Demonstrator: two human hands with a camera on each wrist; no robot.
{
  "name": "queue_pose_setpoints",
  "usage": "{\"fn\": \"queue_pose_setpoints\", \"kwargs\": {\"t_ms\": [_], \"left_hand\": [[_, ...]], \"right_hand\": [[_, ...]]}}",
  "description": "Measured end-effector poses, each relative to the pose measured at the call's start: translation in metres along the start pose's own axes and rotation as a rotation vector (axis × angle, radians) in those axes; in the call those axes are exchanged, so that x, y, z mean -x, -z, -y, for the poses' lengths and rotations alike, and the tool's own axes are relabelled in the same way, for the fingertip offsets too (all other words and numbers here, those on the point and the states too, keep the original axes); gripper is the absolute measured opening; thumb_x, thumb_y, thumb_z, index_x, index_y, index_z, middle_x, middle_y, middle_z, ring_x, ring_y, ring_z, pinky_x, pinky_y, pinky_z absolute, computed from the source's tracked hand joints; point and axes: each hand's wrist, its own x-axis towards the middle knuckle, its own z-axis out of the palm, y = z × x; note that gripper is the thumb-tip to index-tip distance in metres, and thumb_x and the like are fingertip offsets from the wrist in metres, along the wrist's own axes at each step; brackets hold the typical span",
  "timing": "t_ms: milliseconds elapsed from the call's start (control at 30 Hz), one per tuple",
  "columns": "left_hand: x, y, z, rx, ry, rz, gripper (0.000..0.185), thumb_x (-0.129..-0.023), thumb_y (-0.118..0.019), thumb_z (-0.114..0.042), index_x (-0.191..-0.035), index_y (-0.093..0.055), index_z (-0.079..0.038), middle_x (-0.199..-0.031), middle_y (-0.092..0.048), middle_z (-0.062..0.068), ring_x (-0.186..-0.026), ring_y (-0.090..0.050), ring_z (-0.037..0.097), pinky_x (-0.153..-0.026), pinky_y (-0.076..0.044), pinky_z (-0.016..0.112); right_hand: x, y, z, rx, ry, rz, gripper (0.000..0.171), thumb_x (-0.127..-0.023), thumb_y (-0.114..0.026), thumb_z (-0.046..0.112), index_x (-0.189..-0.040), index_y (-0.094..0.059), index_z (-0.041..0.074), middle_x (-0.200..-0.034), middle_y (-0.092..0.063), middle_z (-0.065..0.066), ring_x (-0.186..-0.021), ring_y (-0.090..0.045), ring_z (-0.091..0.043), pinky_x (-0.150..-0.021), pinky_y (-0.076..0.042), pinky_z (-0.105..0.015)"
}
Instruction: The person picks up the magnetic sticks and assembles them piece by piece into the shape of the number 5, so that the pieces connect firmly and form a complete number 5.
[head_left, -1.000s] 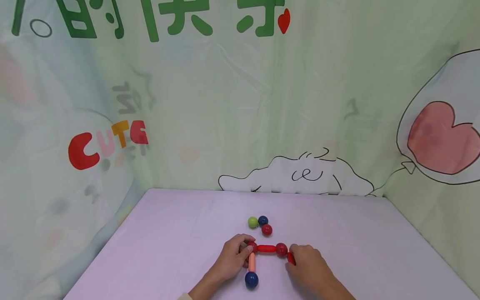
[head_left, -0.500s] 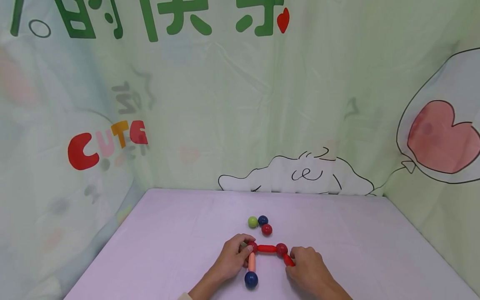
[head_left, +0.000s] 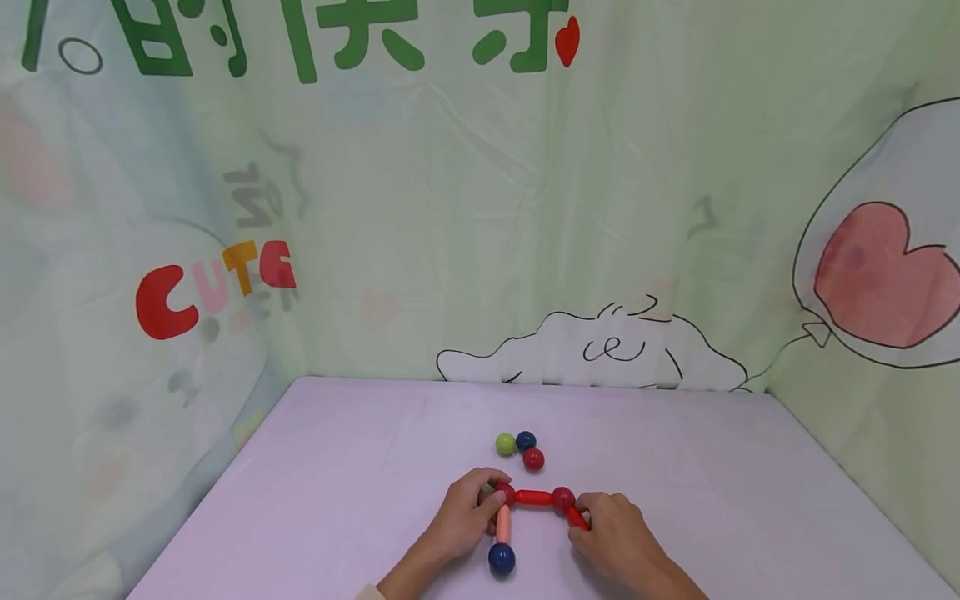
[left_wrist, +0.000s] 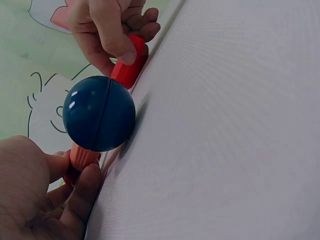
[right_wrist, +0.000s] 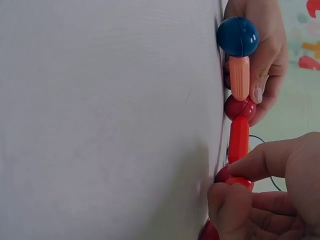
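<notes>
In the head view, my left hand [head_left: 468, 515] grips the corner red ball [head_left: 507, 495]. An orange rod [head_left: 503, 525] runs from that ball toward me, ending in a dark blue ball [head_left: 502, 559], which looms large in the left wrist view. To the right, a red rod [head_left: 534, 497] links the corner ball to a second red ball [head_left: 563, 499]. Thumb and fingers of my right hand [head_left: 617, 533] pinch another red rod [head_left: 576, 517], slanting toward me with its upper end at the second red ball. Its lower end is hidden by the hand.
Behind the joined pieces lie a green ball [head_left: 506, 444], a blue ball [head_left: 526, 441] and a red ball [head_left: 534, 459], close together. The pale table [head_left: 390, 450] is bordered by a printed curtain [head_left: 420, 208] at the back and sides.
The red rod in my right hand has swung, its upper end shifting left and under the second red ball. My right hand has moved slightly left; the left hand stays put.
</notes>
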Motion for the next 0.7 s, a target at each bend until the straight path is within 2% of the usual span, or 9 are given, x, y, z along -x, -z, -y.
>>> {"fn": "queue_pose_setpoints", "kwargs": {"t_ms": [267, 500, 700], "left_hand": [[0.001, 0.0, 0.0013, 0.0, -0.008, 0.002, 0.026, -0.103, -0.059, -0.014, -0.128, -0.063, -0.013, -0.102, -0.06, -0.001, -0.069, -0.063, 0.014, -0.061, -0.056, 0.024], [0.0007, -0.0004, -0.0002, 0.007, 0.011, -0.01, 0.025, -0.101, -0.061, -0.013, -0.126, -0.064, -0.014, -0.101, -0.061, -0.002, -0.07, -0.062, 0.013, -0.062, -0.056, 0.023], [0.0013, -0.0006, -0.0011, 0.002, -0.004, -0.017, 0.024, -0.101, -0.061, -0.013, -0.125, -0.065, -0.013, -0.101, -0.06, -0.001, -0.07, -0.062, 0.014, -0.06, -0.056, 0.025]], "right_hand": [[0.0013, 0.0012, 0.0032, 0.0, -0.006, 0.034, 0.028, -0.08, -0.082, 0.013, -0.1, -0.073, -0.004, -0.071, -0.056, -0.003, -0.07, -0.049, -0.018, -0.063, -0.049, -0.029], [0.0013, 0.0003, 0.0017, 0.009, -0.025, 0.059, 0.035, -0.078, -0.084, 0.016, -0.106, -0.071, -0.001, -0.081, -0.059, -0.004, -0.081, -0.051, -0.022, -0.067, -0.056, -0.032], [0.0036, -0.0018, 0.0027, -0.025, -0.011, 0.069, 0.036, -0.077, -0.085, 0.016, -0.108, -0.072, 0.003, -0.081, -0.059, -0.004, -0.081, -0.053, -0.021, -0.069, -0.059, -0.033]]}}
